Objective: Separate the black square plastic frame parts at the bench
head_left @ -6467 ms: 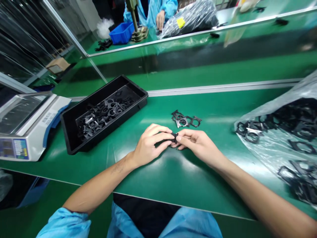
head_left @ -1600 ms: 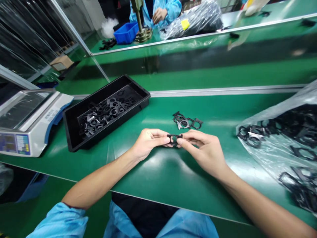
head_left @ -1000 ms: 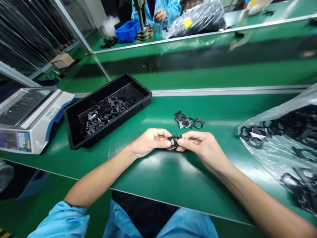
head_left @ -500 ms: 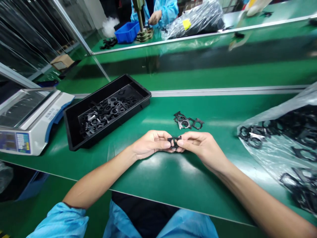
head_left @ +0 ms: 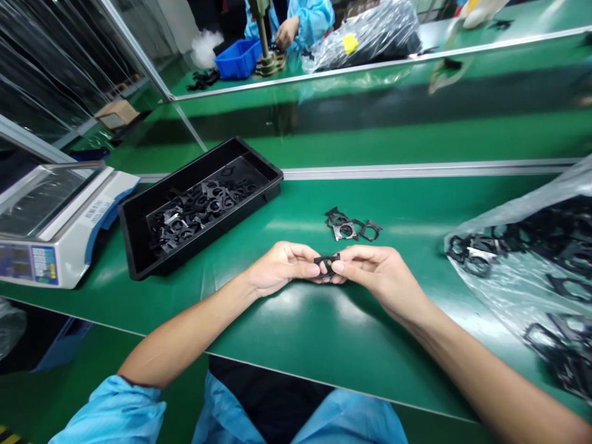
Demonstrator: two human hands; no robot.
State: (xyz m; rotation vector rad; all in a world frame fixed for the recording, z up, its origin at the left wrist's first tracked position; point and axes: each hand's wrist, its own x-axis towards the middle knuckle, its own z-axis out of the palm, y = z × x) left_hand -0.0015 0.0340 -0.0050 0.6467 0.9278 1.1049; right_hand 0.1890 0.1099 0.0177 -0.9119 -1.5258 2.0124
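Pinching frame (head_left: 326, 264): left hand (head_left: 276, 269), right hand (head_left: 382, 275)

Scale (head_left: 50, 216) sat far left on the table (head_left: 324, 333). Tray (head_left: 133, 229) sat just right of it, parts (head_left: 194, 209) in it. Pile (head_left: 351, 227) lay mid-table, just beyond left hand (head_left: 277, 269) and right hand (head_left: 382, 275), which pinched a part (head_left: 326, 265) between them. Bag (head_left: 509, 290) lay right. Bin (head_left: 235, 58) stood on the far bench (head_left: 522, 21).

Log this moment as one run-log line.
left hand: pinching black frame part | right hand: pinching same part | nearby: small parts pile, black tray
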